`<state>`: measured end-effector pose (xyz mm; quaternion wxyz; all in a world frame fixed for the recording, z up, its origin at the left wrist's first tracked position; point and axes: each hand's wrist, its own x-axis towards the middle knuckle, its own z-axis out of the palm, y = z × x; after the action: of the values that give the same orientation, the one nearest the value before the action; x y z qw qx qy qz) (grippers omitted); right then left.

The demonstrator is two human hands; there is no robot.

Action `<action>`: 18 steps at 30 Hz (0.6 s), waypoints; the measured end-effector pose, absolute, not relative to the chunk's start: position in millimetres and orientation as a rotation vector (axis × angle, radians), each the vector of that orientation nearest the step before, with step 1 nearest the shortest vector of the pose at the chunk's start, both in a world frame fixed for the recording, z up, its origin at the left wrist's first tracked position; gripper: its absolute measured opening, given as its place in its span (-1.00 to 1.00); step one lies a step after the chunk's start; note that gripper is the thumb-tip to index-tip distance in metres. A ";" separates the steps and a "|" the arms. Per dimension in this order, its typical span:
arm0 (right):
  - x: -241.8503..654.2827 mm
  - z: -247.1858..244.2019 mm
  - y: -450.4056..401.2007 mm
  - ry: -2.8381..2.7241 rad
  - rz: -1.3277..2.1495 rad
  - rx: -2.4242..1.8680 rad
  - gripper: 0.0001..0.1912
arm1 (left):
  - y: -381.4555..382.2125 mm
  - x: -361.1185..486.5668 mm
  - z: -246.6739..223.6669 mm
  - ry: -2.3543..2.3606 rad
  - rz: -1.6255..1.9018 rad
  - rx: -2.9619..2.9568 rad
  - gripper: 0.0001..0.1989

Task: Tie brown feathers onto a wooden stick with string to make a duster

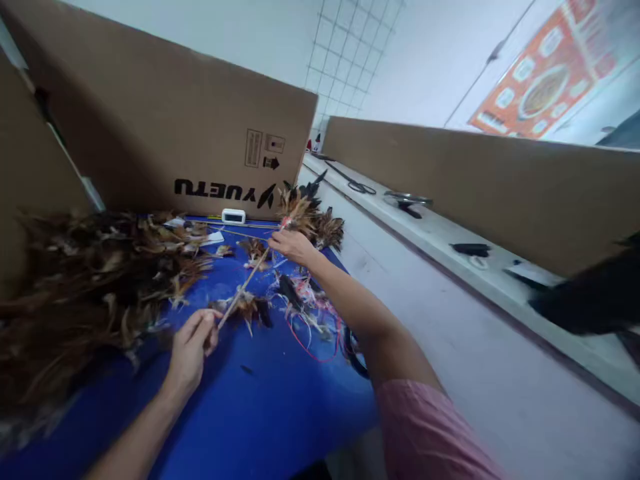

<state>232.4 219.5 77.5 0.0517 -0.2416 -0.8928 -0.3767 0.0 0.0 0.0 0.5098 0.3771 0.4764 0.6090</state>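
A thin wooden stick [246,285] slants over the blue tabletop between my two hands. My left hand [193,340] pinches its lower end with closed fingers. Farther up, my right hand [293,245] is closed around the stick near its far end. Brown feathers [299,212] with something red at their base stand just beyond the right hand; whether they are fixed to the stick I cannot make out. Beneath the stick lies a small feather bunch [247,307], and another feather bunch [254,249] is behind it.
A large heap of brown feathers [75,293] covers the left side. Red and white string scraps [313,303] lie under my right forearm. A small white digital display [233,216] stands before the cardboard panel [200,120]. Scissors [361,188] rest on the white ledge [435,230] at right.
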 end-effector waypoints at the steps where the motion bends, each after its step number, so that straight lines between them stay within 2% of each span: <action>1: 231.4 74.9 224.0 -2.723 -1.116 -0.768 -0.70 | 0.8 1.4 -0.2 1.196 1.512 0.913 -0.73; 7: 230.3 59.7 250.2 -2.752 -0.967 -0.895 -0.69 | 2.3 7.3 -2.5 1.390 1.632 1.007 -0.65; 18: 236.4 48.2 284.5 -2.729 -0.881 -1.072 -0.72 | -6.7 15.9 -7.5 1.602 1.359 1.323 -0.56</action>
<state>236.4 284.5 48.2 0.0401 -0.3498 -0.8907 -0.2876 15.9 -6.7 -7.5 0.3235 0.5043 0.6104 0.5180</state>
